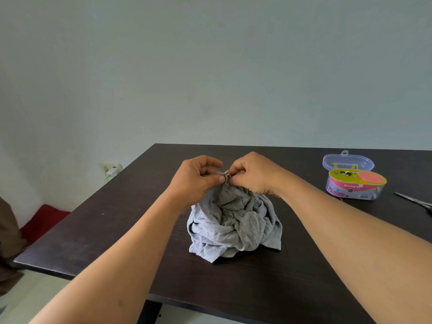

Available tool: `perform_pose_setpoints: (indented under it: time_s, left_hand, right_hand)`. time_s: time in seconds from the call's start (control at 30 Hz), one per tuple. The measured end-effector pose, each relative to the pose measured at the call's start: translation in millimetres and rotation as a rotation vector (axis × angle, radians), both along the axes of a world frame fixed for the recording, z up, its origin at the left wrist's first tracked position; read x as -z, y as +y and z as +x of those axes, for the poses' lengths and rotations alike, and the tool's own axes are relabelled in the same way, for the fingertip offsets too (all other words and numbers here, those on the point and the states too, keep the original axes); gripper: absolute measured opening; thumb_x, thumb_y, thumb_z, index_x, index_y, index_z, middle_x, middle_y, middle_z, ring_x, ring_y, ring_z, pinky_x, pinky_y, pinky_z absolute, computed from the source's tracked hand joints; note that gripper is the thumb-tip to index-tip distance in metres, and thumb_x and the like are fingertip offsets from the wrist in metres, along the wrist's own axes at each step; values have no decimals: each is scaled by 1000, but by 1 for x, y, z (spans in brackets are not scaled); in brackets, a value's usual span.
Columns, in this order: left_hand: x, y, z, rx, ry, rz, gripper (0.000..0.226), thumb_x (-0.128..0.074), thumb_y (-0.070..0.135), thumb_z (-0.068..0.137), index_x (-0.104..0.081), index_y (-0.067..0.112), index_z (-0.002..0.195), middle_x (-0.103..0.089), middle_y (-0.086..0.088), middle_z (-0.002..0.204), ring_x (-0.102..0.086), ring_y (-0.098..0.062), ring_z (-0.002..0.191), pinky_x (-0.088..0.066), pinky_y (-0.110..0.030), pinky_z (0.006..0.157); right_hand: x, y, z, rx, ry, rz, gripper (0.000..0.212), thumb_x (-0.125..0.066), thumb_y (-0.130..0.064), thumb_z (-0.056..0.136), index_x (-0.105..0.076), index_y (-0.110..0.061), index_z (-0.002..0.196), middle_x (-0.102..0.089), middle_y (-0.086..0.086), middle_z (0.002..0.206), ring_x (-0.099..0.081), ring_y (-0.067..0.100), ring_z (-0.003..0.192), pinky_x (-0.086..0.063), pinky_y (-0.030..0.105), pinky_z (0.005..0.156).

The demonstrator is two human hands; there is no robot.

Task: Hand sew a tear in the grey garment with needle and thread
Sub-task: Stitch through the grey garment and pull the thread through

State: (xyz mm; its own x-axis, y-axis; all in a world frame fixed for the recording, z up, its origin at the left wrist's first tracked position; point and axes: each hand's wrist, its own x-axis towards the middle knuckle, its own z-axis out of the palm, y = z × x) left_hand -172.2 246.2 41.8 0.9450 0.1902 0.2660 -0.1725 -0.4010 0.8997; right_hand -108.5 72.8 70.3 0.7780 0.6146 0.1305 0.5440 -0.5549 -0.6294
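A crumpled grey garment (233,223) lies bunched on the dark table (117,230), its top edge lifted off the surface. My left hand (196,178) pinches that raised edge between thumb and fingers. Just to its right, my right hand (252,174) pinches the same fold of cloth, fingertips almost touching the left hand's. A dark thread (254,195) loops down below my right hand. The needle is too small to make out.
A sewing kit box (355,185) with its clear lid (348,161) open stands at the back right. Scissors (416,202) lie at the right edge. The table's left edge runs diagonally; a wall socket (111,170) and red cushion (42,220) lie beyond it.
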Motion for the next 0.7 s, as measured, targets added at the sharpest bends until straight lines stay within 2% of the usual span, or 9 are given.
perform_pose_setpoints:
  time_s: [0.1, 0.2, 0.3, 0.4, 0.5, 0.6, 0.7]
  left_hand:
    - [1, 7, 0, -80, 0, 132, 18, -84, 11, 78, -74, 24, 83, -76, 0, 82, -69, -5, 77, -56, -20, 75]
    - [1, 6, 1, -116, 8, 248, 13, -84, 18, 79, -74, 26, 79, -74, 9, 77, -64, 4, 68, -50, -12, 65]
    - [1, 4, 0, -138, 30, 298, 8, -80, 25, 82, -74, 31, 80, -73, 12, 77, -65, 2, 71, -52, -17, 67]
    - [-1, 4, -1, -126, 46, 320, 11, -75, 25, 84, -73, 33, 77, -71, 14, 74, -64, -2, 71, -53, -24, 69]
    - [-3, 5, -3, -125, 44, 322, 11, -73, 24, 85, -73, 32, 78, -71, 15, 75, -64, 0, 71, -52, -22, 69]
    - [-5, 7, -4, -138, 41, 309, 11, -73, 25, 87, -74, 32, 79, -70, 16, 72, -61, 4, 66, -50, -20, 66]
    - [-5, 8, -4, -162, 29, 301, 11, -71, 25, 87, -75, 32, 80, -70, 15, 72, -60, 1, 65, -51, -21, 65]
  right_hand:
    - [0, -4, 1, 39, -63, -16, 8, -67, -20, 86, -75, -22, 88, -62, -16, 71, -55, 0, 65, -38, 17, 57]
    - [-1, -4, 0, 41, -141, -61, 9, -64, -19, 86, -73, -23, 87, -61, -17, 76, -58, 3, 72, -40, 18, 59]
    - [0, -4, 0, 49, -186, -79, 10, -63, -19, 86, -71, -24, 87, -57, -19, 73, -54, 2, 68, -37, 18, 58]
    - [0, -7, 0, 54, -155, -59, 10, -62, -21, 85, -69, -24, 90, -53, -18, 69, -48, -1, 62, -36, 20, 58]
    - [-4, -8, -3, 30, -60, -29, 16, -49, -24, 91, -56, -22, 105, -56, -10, 83, -54, 9, 76, -41, 29, 64]
    - [-6, -6, -7, 31, -147, -36, 21, -37, -14, 99, -55, -18, 110, -61, -4, 106, -58, 17, 98, -48, 35, 82]
    - [-3, -4, -13, 20, -252, 38, 22, -43, -15, 102, -59, -19, 116, -65, -6, 102, -61, 13, 96, -49, 31, 83]
